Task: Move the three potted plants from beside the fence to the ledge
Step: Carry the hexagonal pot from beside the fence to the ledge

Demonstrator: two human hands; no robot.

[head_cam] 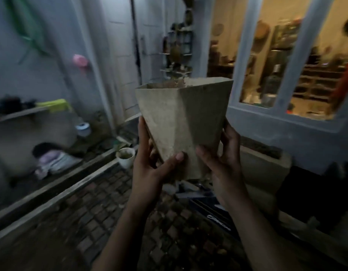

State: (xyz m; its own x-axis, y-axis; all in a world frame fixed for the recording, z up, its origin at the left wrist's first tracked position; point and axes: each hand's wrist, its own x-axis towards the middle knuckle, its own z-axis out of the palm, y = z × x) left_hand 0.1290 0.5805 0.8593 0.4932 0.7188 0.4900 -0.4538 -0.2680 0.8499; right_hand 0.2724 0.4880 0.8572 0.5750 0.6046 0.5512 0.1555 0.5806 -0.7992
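Observation:
I hold a tall, tapered, grey-beige square pot (181, 118) in the air at chest height, in the middle of the head view. A thin brown plant stem rises from its soil toward the top of the frame. My left hand (149, 163) grips the pot's narrow base from the left, thumb across the front. My right hand (220, 159) grips the base from the right. A small white round pot (126, 156) with soil stands on the low concrete ledge (75, 184) just left of my left hand.
Brick paving (102, 222) covers the ground below. A long concrete planter (267, 163) sits under a lit window (282, 55) on the right. A white door (126, 55) stands behind. A shelf (22, 112) with clutter and a bag (55, 161) lie at left.

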